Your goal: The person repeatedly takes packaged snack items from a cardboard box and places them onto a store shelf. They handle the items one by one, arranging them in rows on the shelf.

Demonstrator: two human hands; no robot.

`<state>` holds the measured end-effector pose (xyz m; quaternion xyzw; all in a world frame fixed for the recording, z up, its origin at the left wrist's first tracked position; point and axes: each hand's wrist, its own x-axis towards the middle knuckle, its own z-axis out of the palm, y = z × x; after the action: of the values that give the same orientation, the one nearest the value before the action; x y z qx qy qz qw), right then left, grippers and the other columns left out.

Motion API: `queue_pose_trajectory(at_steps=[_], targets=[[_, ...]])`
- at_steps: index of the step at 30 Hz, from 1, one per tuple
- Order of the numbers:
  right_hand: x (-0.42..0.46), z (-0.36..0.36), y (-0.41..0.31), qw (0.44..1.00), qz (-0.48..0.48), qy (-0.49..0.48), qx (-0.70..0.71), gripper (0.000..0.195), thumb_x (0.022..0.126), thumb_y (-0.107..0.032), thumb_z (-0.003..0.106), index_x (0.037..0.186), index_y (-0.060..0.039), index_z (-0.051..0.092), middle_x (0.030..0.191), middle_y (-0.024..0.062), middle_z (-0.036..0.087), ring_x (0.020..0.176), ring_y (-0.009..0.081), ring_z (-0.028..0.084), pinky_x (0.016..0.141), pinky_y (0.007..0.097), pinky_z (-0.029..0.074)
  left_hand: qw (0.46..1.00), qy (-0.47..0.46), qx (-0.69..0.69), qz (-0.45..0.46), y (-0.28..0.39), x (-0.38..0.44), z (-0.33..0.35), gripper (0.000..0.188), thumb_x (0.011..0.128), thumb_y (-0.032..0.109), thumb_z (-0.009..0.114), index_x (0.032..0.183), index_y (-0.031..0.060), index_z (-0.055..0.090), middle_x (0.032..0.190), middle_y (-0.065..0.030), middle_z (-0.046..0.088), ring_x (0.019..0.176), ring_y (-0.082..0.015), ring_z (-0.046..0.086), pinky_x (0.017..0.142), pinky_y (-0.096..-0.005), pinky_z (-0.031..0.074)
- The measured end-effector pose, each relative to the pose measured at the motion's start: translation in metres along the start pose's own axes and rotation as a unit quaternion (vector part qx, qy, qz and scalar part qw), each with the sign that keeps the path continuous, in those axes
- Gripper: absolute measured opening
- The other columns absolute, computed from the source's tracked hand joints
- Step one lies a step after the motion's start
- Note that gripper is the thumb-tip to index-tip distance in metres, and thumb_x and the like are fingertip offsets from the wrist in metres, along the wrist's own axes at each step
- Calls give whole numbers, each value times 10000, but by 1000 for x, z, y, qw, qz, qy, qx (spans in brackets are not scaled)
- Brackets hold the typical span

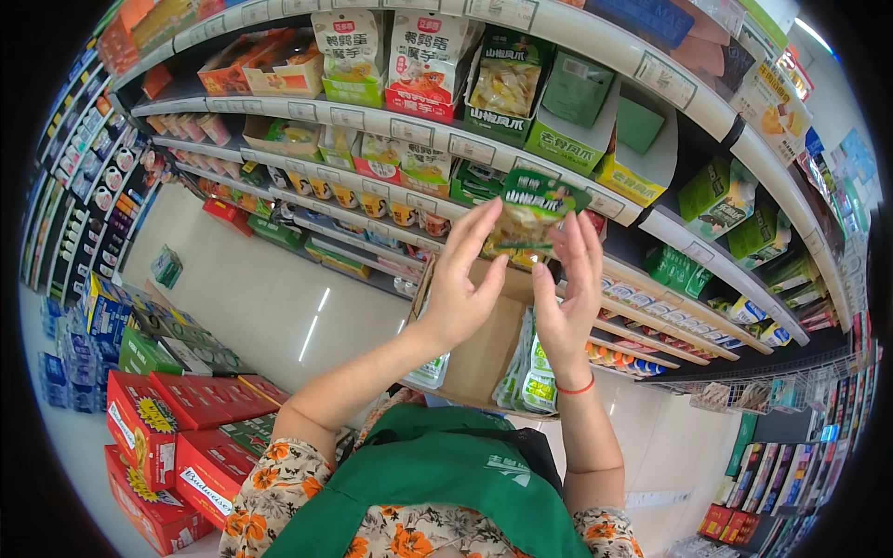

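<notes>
Between my two hands is a green plastic snack packet (534,213) with a see-through lower part. My left hand (464,275) is at its left edge, fingertips against it, the thumb apart. My right hand (568,286), with a red cord on the wrist, meets its right edge with the fingers. Below the hands stands an open cardboard box (471,370) with white and green packets (534,370) along its right side and some at its left. An open display box of similar green packets (506,84) stands on the shelf above.
Curved shelf edges (398,129) with price tags cross in front of me, holding boxed snacks and cups. At the lower left are stacked red beer cartons (202,474). A green bundle (167,266) lies on the tiled floor (279,300). Wire baskets (760,397) hang at the right.
</notes>
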<state>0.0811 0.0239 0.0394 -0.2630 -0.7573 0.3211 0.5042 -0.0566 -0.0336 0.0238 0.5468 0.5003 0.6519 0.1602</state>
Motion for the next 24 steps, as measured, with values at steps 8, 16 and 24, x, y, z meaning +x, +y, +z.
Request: queue_pose_trajectory(at_steps=[8,16,24], targets=[[-73,11,49,990,143,-17,7,584,857,22,592,1415,-4,420,1468,137,348,1207,223,518,1023,346,433,985,-54,-6,-166,-60,-68,18,625,898,-56,529,1472,126,362,1453,-70,361,1329,-203,390,1043,-316,370],[-140,32,118,944,322,-48,47,559,878,-1,595,1409,-1,421,1483,127,316,1190,199,508,988,308,445,947,-84,-2,-310,-137,-130,39,563,851,19,584,1390,-12,425,1447,-173,405,1341,-300,402,1085,-327,343],[-179,51,175,875,471,-48,103,567,885,-56,579,1405,61,386,1495,143,308,1202,214,509,992,305,434,891,-135,68,-428,-191,-163,56,550,858,93,528,1388,-11,428,1484,-177,364,1364,-318,364,1117,-345,305]])
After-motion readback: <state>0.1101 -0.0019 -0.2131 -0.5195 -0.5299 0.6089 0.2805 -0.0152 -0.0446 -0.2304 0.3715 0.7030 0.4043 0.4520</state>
